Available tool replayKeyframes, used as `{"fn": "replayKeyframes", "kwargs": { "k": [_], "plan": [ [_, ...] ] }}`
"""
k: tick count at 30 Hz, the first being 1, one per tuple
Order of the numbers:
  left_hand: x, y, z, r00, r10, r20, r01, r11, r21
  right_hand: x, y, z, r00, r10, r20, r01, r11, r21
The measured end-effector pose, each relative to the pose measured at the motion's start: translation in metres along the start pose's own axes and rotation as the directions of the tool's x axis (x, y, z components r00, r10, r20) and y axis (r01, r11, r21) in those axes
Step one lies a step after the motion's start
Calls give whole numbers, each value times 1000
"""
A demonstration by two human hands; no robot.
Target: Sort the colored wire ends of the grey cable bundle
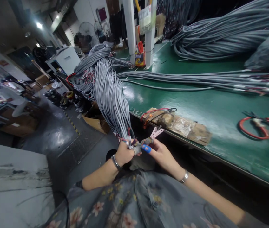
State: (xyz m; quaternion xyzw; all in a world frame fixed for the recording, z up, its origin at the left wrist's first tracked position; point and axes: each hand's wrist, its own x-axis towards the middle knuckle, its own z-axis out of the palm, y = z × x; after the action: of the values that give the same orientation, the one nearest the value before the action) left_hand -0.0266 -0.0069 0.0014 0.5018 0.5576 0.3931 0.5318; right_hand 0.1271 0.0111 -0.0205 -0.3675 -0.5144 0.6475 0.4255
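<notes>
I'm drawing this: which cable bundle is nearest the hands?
The drooping bundle, its ends by the left hand; the straight bundle and big coil lie farther.

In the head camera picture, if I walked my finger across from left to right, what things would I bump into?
The scuffed white surface → the striped floor tape → the open cardboard box → the person's left hand → their right hand → the red-handled tool.

No text can be read: beyond the left hand (124, 154) and the right hand (165, 157), characters are printed on a yellow-and-black packet (139, 60), too small to be made out.
</notes>
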Motion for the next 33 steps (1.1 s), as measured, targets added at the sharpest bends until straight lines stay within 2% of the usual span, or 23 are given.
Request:
{"fn": "replayKeyframes", "kwargs": {
  "k": [3,6,10,13,16,20,24,29,33],
  "plan": [
    [-1,-4,-1,997,73,-2,-72,991,114,3,8,3,999,43,-33,-42,998,44],
    [1,-5,-6,994,75,76,-90,974,206,1,11,0,998,28,-50,-29,999,-25],
    [7,-3,-16,972,0,235,-65,961,270,-4,4,-3,995,-93,17,95,974,-207],
    [10,-5,-17,959,-52,279,-23,966,259,-6,-2,-2,982,-184,43,189,933,-306],
    [9,-8,-13,975,-62,213,36,992,123,-4,-2,-2,989,-146,4,141,949,-282],
    [6,-6,-6,994,-78,78,85,993,-83,-2,3,-2,997,62,-35,-65,994,-92],
    [4,0,-3,996,-92,3,92,982,-165,-2,6,3,988,139,-63,-134,988,73],
    [5,2,-4,995,-100,6,100,986,-136,-2,7,4,984,133,-115,-121,987,110],
    [6,-1,-5,993,-95,72,101,991,-86,0,2,1,995,103,-15,-102,993,67]
  ]
}}
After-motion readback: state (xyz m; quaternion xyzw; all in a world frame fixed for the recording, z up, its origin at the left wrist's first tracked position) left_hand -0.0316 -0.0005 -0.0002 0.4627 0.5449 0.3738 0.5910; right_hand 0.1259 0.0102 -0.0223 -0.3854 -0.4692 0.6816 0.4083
